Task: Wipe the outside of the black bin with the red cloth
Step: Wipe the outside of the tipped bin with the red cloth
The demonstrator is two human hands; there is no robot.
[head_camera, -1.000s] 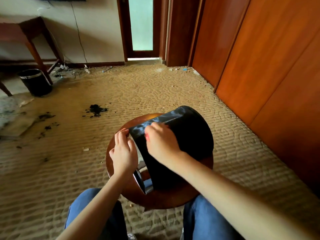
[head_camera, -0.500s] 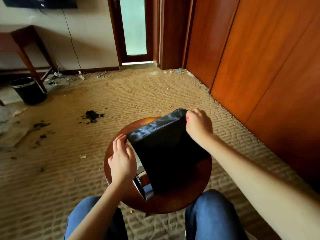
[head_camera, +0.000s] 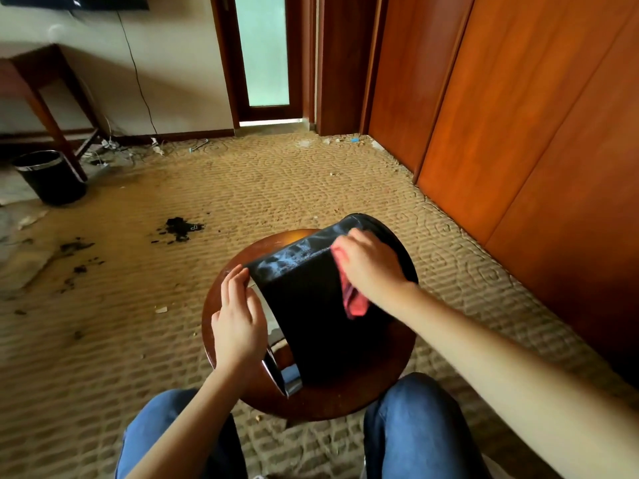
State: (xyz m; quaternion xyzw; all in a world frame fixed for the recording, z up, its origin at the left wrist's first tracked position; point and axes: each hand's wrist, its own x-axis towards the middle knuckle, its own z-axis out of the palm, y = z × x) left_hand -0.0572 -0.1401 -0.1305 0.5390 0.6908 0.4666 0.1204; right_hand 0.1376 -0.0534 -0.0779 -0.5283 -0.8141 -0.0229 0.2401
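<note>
Black bin (head_camera: 311,312) on its side at surface (head_camera: 345,402) centre; our right hand (head_camera: 368,267) fingers clutch red cloth (head_camera: 352,299) against it, left hand (head_camera: 238,326) fingers flat, steadying rim.

Right hand (head_camera: 371,267) slid back, red cloth (head_camera: 352,299) now showing.

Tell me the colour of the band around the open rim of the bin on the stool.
Shiny silver, on the black bin; band seen in the head view.
</note>
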